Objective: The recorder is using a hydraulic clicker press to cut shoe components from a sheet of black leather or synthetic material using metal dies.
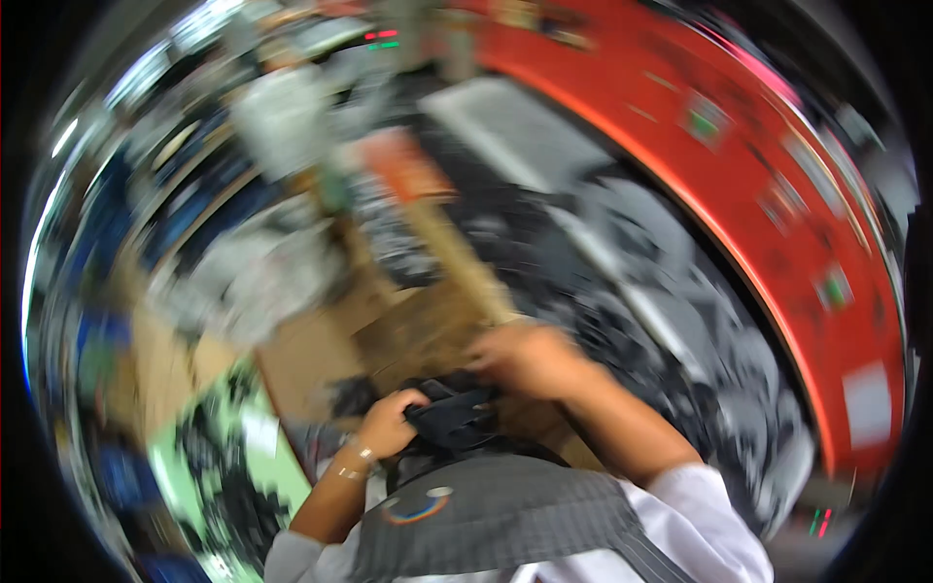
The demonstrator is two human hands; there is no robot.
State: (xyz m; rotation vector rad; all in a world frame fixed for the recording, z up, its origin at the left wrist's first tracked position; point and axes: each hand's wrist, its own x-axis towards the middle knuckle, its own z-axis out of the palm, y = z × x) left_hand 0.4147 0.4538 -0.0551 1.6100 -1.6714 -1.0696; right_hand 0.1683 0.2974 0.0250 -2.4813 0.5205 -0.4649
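A bunched black cloth [455, 418] is in front of my body, just above the grey pinstriped apron I wear. My left hand [391, 425], with bands at its wrist, has its fingers closed on the cloth's left side. At its upper right edge, my right hand [530, 360] is curled with the fingertips against the dark fabric. Motion blurs this hand, and the exact grip of its fingers is hard to make out. Folds hide the cloth's full shape.
To the left is a light green surface [180, 466] bearing black pieces and white paper [259, 433]. Brown cardboard [311, 360] lies ahead, with a pale plastic bundle [262, 267] beyond. Black and grey pieces fill the right side beside a long red panel [671, 107].
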